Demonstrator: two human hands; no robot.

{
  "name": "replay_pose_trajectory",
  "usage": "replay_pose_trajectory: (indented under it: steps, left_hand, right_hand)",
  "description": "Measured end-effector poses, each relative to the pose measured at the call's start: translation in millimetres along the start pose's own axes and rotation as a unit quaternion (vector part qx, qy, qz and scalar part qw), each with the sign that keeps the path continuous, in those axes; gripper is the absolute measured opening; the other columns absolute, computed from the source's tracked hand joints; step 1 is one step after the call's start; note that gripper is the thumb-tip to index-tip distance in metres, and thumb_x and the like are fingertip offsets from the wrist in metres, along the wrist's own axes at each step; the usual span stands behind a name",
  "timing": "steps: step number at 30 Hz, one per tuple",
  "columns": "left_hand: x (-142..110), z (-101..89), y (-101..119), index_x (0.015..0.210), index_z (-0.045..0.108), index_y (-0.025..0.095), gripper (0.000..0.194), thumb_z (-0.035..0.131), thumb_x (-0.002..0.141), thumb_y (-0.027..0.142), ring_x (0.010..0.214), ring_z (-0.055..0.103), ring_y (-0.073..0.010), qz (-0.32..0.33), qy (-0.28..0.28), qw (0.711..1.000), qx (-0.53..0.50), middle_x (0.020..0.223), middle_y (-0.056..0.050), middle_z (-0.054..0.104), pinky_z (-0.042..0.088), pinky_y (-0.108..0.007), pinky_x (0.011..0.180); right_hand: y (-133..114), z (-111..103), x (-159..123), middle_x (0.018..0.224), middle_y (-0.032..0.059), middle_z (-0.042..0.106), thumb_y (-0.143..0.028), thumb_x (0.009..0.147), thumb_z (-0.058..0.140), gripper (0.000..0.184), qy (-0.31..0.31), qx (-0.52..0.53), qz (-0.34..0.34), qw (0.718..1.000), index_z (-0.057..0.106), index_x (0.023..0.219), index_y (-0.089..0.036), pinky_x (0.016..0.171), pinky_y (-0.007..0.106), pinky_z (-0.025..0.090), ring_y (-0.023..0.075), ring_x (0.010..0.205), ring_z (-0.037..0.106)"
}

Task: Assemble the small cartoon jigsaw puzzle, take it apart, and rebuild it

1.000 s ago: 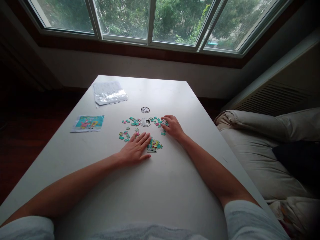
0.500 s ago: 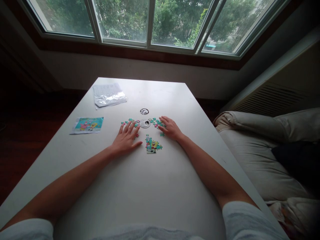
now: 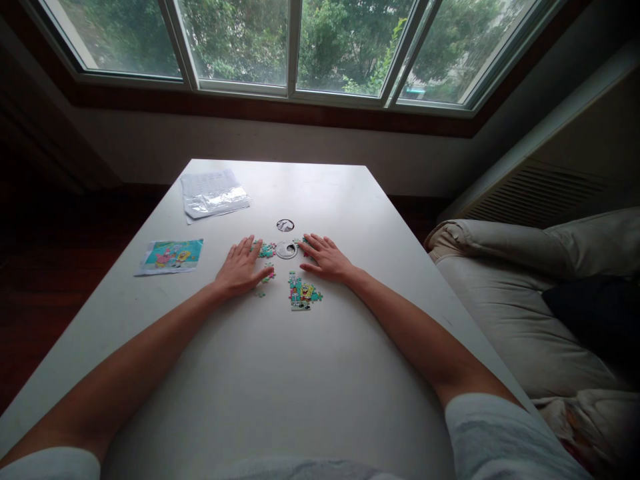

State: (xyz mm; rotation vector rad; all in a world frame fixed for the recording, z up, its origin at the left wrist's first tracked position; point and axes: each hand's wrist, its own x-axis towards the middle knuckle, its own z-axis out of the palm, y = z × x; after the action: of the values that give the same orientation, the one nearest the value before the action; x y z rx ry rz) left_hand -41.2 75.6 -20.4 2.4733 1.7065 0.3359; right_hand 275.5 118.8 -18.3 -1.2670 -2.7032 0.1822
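Note:
My left hand (image 3: 241, 268) lies flat with fingers spread, over and beside loose jigsaw puzzle pieces (image 3: 267, 249). More pieces show near its thumb. Across from it my right hand (image 3: 326, 257) is also spread flat, covering most of the pieces under its fingers. Between the hands lies a round silver disc-like object (image 3: 287, 250) with a dark spot. Closer to me is a partly joined puzzle section (image 3: 303, 292) with a yellow cartoon figure on it. Neither hand grips anything.
The white table (image 3: 280, 373) bears a printed cartoon picture (image 3: 173, 256) at left and a clear plastic sleeve with papers (image 3: 215, 195) farther back. A small round object (image 3: 285, 225) lies beyond the disc. A sofa (image 3: 500, 313) stands at right, below the window (image 3: 260, 47).
My right hand has slid left over the pieces, toward the disc. My left hand has shifted slightly left, uncovering pieces between it and the disc. The view has moved a little.

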Motion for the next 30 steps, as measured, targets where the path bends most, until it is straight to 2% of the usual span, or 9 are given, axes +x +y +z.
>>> replay_pose_trajectory:
  steps: [6, 13, 16, 19, 25, 30]
  left_hand:
    - [13, -6.2, -6, 0.162, 0.024, 0.028, 0.082, 0.036, 0.094, 0.074, 0.156, 0.014, -0.0309, 0.08, -0.044, 0.996, 0.014, 0.17, -0.007, 0.018, 0.01, -0.052, 0.126]
    - [3, -14.7, 3, 0.163, 0.02, 0.029, 0.079, 0.035, 0.097, 0.07, 0.157, 0.014, -0.0299, 0.141, -0.072, 0.987, 0.007, 0.17, -0.006, 0.017, 0.01, -0.051, 0.127]
    - [-1, -16.5, 6, 0.161, 0.026, 0.029, 0.077, 0.037, 0.097, 0.07, 0.156, 0.017, -0.0297, 0.151, -0.072, 0.986, -0.009, 0.169, -0.006, 0.02, 0.011, -0.051, 0.127]
    - [-1, -16.4, 6, 0.157, 0.035, 0.027, 0.071, 0.04, 0.098, 0.066, 0.154, 0.025, -0.0283, 0.152, -0.054, 0.986, -0.041, 0.167, -0.007, 0.028, 0.015, -0.05, 0.127]
    - [-1, -15.1, 6, 0.151, 0.044, 0.023, 0.058, 0.039, 0.102, 0.054, 0.144, 0.04, -0.0259, 0.115, 0.014, 0.987, -0.108, 0.156, -0.009, 0.046, 0.033, -0.046, 0.121]
    - [-4, -18.5, 5, 0.129, 0.065, 0.028, 0.039, 0.044, 0.101, 0.044, 0.139, 0.045, -0.0261, 0.12, 0.047, 0.985, -0.115, 0.147, -0.006, 0.055, 0.04, -0.048, 0.116]
  right_hand:
    - [-5, -4, -3, 0.168, 0.0043, 0.021, -0.073, 0.096, 0.033, 0.078, -0.014, 0.007, -0.012, 1.0, 0.027, 0.161, -0.03, 0.127, 0.054, 0.015, 0.0298, 0.156, 0.018]
    - [-9, -3, -14, 0.166, 0.005, 0.028, -0.065, 0.098, 0.04, 0.07, 0.004, 0.025, -0.064, 0.998, 0.034, 0.159, -0.029, 0.127, 0.05, 0.018, 0.0278, 0.155, 0.024]
    - [-8, -4, -16, 0.165, 0.0056, 0.032, -0.061, 0.1, 0.042, 0.065, 0.019, 0.042, -0.076, 0.996, 0.04, 0.156, -0.029, 0.127, 0.049, 0.021, 0.0264, 0.153, 0.029]
    - [-8, -4, -14, 0.165, 0.0064, 0.031, -0.06, 0.1, 0.042, 0.064, 0.029, 0.052, -0.068, 0.996, 0.038, 0.157, -0.029, 0.125, 0.051, 0.024, 0.0276, 0.152, 0.029]
    - [-10, -4, 0, 0.169, 0.0064, 0.019, -0.06, 0.101, 0.038, 0.068, 0.029, 0.041, -0.055, 0.997, 0.031, 0.16, -0.026, 0.125, 0.049, 0.025, 0.0281, 0.155, 0.021]
    - [-12, -8, 3, 0.164, 0.0036, 0.035, -0.058, 0.102, 0.036, 0.062, 0.018, 0.05, -0.063, 0.997, 0.034, 0.158, -0.03, 0.125, 0.051, 0.023, 0.0263, 0.153, 0.029]
